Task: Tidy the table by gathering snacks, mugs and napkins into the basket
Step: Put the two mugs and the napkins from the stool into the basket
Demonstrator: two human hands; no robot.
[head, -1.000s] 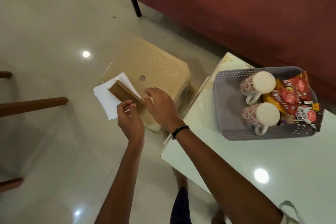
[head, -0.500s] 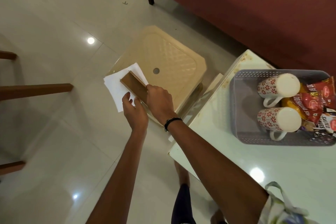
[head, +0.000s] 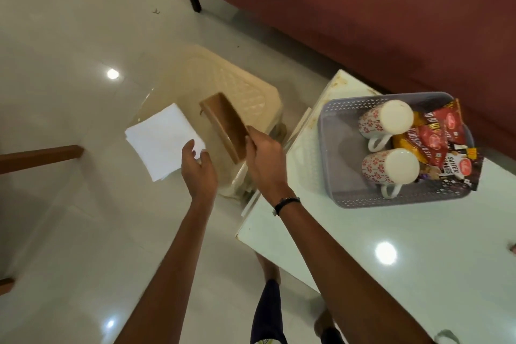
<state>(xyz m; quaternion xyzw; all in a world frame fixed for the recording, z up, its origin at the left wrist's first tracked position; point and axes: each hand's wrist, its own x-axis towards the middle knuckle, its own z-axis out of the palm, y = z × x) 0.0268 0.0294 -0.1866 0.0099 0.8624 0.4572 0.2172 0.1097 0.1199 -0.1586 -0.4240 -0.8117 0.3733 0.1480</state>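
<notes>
Napkins [head: 164,141] sit as a white stack left of centre in the frame, held out over the floor, and the left hand [head: 198,169] pinches their near corner between thumb and fingers. Just right of them the right hand [head: 265,159] grips the near end of a brown holder [head: 224,126], tilted with its open slot facing up and left; holder and stack are apart, so the napkins look already drawn free. Behind both stands a beige stool [head: 251,92].

At right of the frame the grey basket [head: 332,153] rests on the white table [head: 391,260], with two mugs [head: 386,123] lying on their sides and red snack packets [head: 444,137] against its far-right wall. Its left part shows bare floor, which seems the natural spot for the stack.

To finish this step well, I would keep the pinch firm near the corner but support the stack from below, since loose sheets may fan or slip when carried sideways. Bring it across low over the table edge, lay it flat in the bare left part beside the mugs, and let go only once it rests. Whether the holder belongs in the basket too is unclear
</notes>
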